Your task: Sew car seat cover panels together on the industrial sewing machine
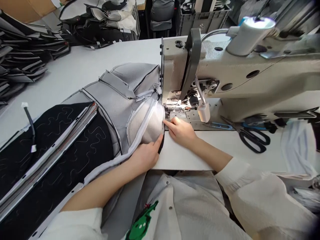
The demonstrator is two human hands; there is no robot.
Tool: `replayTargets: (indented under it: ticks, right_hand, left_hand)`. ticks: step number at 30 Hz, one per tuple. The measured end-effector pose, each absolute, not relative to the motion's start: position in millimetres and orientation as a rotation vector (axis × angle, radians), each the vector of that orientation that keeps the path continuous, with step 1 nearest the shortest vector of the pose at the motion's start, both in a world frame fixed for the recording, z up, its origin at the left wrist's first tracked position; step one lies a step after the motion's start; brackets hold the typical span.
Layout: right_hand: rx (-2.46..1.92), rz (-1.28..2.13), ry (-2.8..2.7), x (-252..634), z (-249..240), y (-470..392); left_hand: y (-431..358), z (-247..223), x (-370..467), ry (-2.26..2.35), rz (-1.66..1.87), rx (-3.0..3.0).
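A grey mesh seat cover point(107, 96) with light piping and black panels lies across the left of the table. Its right edge reaches under the needle area of a beige sewing machine point(172, 76). My left hand point(148, 155) rests on the cover near that edge, index finger stretched out; some of its fingers are hard to see. Just right of it, my right hand point(182, 131) has its index finger at the cover's edge, close to the presser foot point(170, 113). Its other fingers are curled, with the thumb mostly hidden.
Black-handled scissors point(255, 136) and a blue tool point(220, 126) lie right of the machine bed, near a striped cloth point(298, 146). A small lamp point(203, 111) hangs by the needle. Stacked dark pieces point(25, 56) stand back left; a grey crate point(202, 23) is behind.
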State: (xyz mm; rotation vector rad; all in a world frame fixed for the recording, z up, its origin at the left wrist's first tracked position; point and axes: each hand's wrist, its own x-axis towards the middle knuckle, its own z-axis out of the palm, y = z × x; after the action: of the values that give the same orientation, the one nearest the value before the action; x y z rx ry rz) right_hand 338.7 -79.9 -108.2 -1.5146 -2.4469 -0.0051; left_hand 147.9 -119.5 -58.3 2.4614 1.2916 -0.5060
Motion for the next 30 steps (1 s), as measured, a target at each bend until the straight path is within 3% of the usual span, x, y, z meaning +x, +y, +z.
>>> replayTargets:
  ticks: [8, 30]
  right_hand:
    - [-1.381, -0.044, -2.516, 345, -106, -84]
    - [-1.509, -0.083, -2.414, 358, -108, -86]
  left_hand:
    - [-115, -60, 149, 1.22, -0.492, 2.426]
    - [-111, -58, 185, 1.36, -0.513, 2.436]
